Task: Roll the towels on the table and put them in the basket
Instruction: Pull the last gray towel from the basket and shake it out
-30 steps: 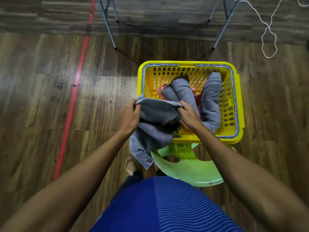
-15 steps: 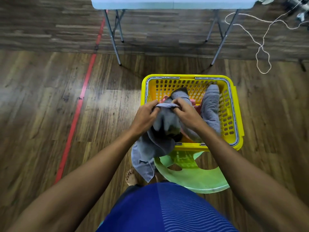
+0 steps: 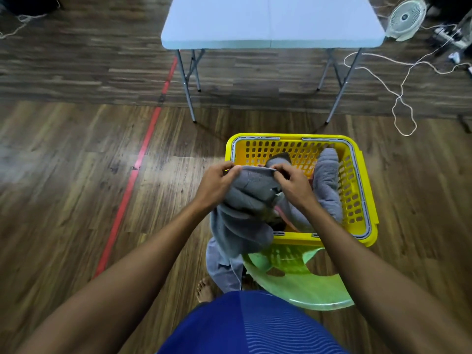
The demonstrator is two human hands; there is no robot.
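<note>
Top edge cuts off the table (image 3: 270, 21) far side; stuff right of the fan (image 3: 406, 17) is blurred, can't identify. Near-left corner of basket (image 3: 293, 152) hidden by grey towel (image 3: 245, 221), left hand (image 3: 217, 185) and right hand (image 3: 293, 186); pink cloth (image 3: 287, 221) mostly buried. Under basket and right forearm, green stool (image 3: 306, 292) mostly hidden; bare foot (image 3: 204, 290) partly behind towel.

Wood-plank floor (image 3: 63, 200): bore a white folding table (image 3: 270, 19) on metal legs, a green plastic stool (image 3: 306, 295), a red tape line (image 3: 127, 195), a loose white cord (image 3: 406, 80), a small fan (image 3: 406, 17). Stool: carried the yellow basket (image 3: 293, 240).
</note>
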